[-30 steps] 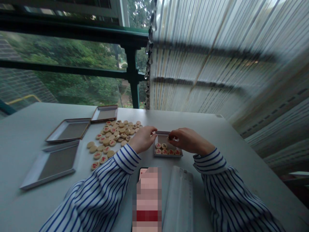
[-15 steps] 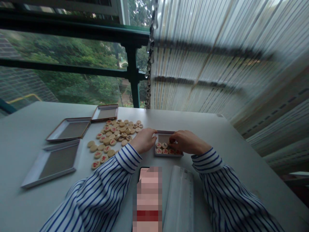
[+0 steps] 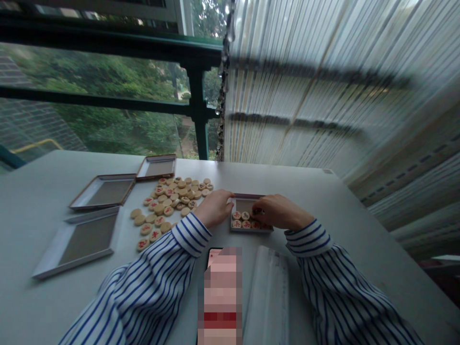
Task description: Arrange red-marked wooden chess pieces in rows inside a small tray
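The small box [image 3: 244, 204] has its near row filled by four round pieces [image 3: 246, 224], and behind them sit one red-marked piece [image 3: 236, 215] and one dark-marked piece [image 3: 245, 216]. What has just changed is the right hand [image 3: 280, 211]: a second ago it was held up over the box's right side, and now it has come down inside, its fingertips just beside the dark-marked piece and covering part of the near row. That suggests a third piece is being set in the second row. Its thumb and finger are curled close together; whether a piece is between them is hidden, so I cannot tell. The left hand [image 3: 214, 208] stays at the box's left edge, half open, thumb and finger apart, seemingly steadying the box and gripping no piece. Left of the box lies a loose pile of wooden pieces [image 3: 158, 209], some with red or black characters, some showing plain faces; beyond that are two brown-edged trays [image 3: 111, 194] and a white tray [image 3: 89, 239]. On the near side of the box are a phone [image 3: 223, 287], its screen blurred out, and a clear plastic case [image 3: 268, 297]. The characters are too small to read surely, and no brand shows.
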A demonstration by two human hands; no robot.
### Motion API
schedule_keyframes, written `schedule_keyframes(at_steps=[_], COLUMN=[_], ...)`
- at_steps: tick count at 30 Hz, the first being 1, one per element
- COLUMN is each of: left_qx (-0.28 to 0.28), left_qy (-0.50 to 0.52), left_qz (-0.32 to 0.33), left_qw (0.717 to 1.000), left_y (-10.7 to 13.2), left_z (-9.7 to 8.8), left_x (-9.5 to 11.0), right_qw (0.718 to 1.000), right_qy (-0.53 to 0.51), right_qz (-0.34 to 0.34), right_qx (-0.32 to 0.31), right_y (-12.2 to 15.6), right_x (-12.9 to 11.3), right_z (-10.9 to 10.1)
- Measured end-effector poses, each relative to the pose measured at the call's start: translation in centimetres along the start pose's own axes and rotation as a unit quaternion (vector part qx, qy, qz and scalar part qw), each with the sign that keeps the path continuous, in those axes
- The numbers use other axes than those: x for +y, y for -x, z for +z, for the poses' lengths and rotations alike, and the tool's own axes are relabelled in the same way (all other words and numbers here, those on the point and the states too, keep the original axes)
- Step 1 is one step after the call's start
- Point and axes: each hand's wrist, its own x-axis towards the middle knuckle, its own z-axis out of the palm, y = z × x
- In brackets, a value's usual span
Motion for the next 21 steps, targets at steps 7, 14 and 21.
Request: schedule_keyframes(at_steps=[7,14,21], left_qx=[0.001,0.006,0.002], left_qy=[0.004,0.000,-0.002], left_qz=[0.007,0.003,0.007], left_qw=[1.000,1.000,1.000], left_y=[0.06,0.02,0.01], left_z=[-0.03,0.02,-0.05], left_x=[0.01,-0.06,-0.04], right_qw=[1.000,1.000,1.000], right_qy=[0.000,-0.019,-0.014], right_qz=[-0.004,-0.005,-0.002], right_qx=[-0.001,-0.010,-0.018], right_y=[0.19,0.23,0.29], right_x=[-0.19,-0.45,-0.45], right_z=[-0.33,-0.60,-0.59])
